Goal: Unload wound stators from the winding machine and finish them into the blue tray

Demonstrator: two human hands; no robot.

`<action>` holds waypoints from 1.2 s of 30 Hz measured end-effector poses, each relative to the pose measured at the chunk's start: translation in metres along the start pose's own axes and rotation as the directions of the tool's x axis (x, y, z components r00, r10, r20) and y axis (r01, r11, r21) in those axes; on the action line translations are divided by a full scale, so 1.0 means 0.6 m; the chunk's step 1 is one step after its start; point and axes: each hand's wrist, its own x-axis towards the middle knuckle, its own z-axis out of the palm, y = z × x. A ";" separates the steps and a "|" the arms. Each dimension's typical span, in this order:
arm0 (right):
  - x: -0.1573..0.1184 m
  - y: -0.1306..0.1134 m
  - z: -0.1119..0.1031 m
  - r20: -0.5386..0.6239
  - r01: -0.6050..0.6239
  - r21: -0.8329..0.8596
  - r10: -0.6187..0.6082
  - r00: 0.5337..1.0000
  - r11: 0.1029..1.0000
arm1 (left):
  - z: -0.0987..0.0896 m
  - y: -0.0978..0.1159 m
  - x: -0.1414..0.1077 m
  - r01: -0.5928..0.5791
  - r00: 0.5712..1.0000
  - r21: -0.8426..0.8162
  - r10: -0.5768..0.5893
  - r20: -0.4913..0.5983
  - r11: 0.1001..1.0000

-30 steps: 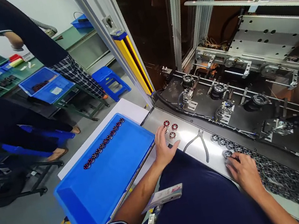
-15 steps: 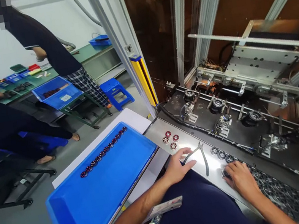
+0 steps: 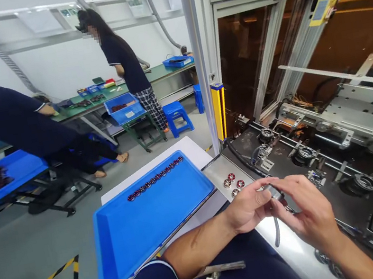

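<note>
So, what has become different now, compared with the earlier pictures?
The right hand lifted a part off the ledge and brought it leftward; the left hand came from beside the red parts to meet it. Both now hold it. The red parts and the tray stayed in place.

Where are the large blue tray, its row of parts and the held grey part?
Large blue tray (image 3: 151, 225): head view, bare floor.
Row of parts (image 3: 157, 177): head view, middle.
Held grey part (image 3: 275, 192): head view, side.
</note>
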 end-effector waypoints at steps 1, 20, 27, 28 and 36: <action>0.008 -0.001 0.001 0.003 0.007 0.022 -0.007 1.000 1.000 | 0.002 0.006 -0.003 -0.027 1.000 -0.044 0.027 0.007 0.999; 0.030 0.040 0.050 0.001 0.001 0.048 -0.001 1.000 0.999 | -0.033 0.001 0.020 -0.261 0.951 -0.017 0.254 -0.178 0.965; 0.039 0.086 0.027 0.335 -0.292 0.388 0.162 0.928 0.874 | -0.056 0.021 0.031 -0.187 0.957 0.140 0.212 -0.198 0.972; 0.041 0.094 0.022 0.416 -0.361 0.446 0.167 0.894 0.819 | -0.059 0.025 0.031 -0.157 0.965 0.178 0.189 -0.180 0.971; 0.050 0.123 0.011 0.792 -0.688 0.482 0.067 0.607 0.542 | -0.074 0.030 0.034 -0.042 0.998 0.210 0.051 -0.038 0.977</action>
